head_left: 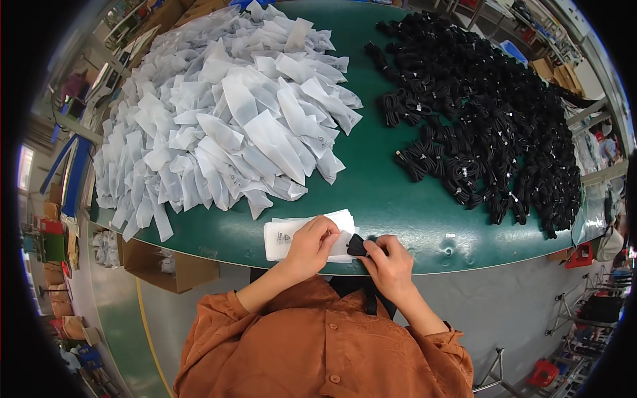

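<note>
In front of me, at the near edge of the green table, lies a small stack of flat white frosted plastic bags. Over the stack, my left hand is closed in a pinch at the edge of the top bag; its fingertips partly hide the grip. My right hand is closed round a coiled black cable, whose bundled end points left over the right side of the bags. The rest of that cable is hidden by my fingers.
A large heap of filled white bags covers the table's left side. Many coiled black cables are piled on the right. A cardboard box stands below the table's left edge, and a red stool is on the floor at right.
</note>
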Motion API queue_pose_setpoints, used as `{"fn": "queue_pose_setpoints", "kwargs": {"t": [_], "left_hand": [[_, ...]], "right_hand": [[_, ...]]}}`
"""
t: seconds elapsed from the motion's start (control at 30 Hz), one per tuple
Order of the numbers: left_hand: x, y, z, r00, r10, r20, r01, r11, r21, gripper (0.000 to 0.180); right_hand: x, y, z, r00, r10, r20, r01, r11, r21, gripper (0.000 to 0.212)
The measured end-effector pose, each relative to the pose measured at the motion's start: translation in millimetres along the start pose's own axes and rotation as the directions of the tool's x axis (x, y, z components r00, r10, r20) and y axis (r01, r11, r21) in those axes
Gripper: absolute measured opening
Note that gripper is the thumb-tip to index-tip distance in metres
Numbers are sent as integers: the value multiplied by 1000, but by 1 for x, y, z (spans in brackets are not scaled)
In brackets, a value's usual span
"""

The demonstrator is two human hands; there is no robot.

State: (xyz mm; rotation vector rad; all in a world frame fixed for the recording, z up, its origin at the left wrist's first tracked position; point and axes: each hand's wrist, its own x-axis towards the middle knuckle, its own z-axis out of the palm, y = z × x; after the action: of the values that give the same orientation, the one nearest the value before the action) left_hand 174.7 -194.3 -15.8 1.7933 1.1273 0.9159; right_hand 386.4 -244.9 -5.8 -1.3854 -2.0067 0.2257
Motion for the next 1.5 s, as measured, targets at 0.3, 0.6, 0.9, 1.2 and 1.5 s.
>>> {"fn": "queue_pose_setpoints", "kwargs": {"t": [0.3,0.6,0.9,1.2,1.5], "left_hand": [[-4,5,0,992,82,91,-79,996,-31,8],[3,13,-6,949,295,114,-302,952,53,15],[19,35,-20,981,148,128,-123,975,-185,6],[62,43,-55,991,137,-5,-128,909,-398,10],[106,30,-134,576,418,-703,-219,907,360,29]], "right_hand": [[-3,1,3,976,117,184,-155,966,209,36],[-4,-7,-3,891,317,326,-454,671,586,29],[6,-15,2,951,299,-74,-146,649,746,25],[71,-20,-23,970,-76,-230,162,909,384,42],[92,119,15,961,255,-104,-274,854,-441,38]]}}
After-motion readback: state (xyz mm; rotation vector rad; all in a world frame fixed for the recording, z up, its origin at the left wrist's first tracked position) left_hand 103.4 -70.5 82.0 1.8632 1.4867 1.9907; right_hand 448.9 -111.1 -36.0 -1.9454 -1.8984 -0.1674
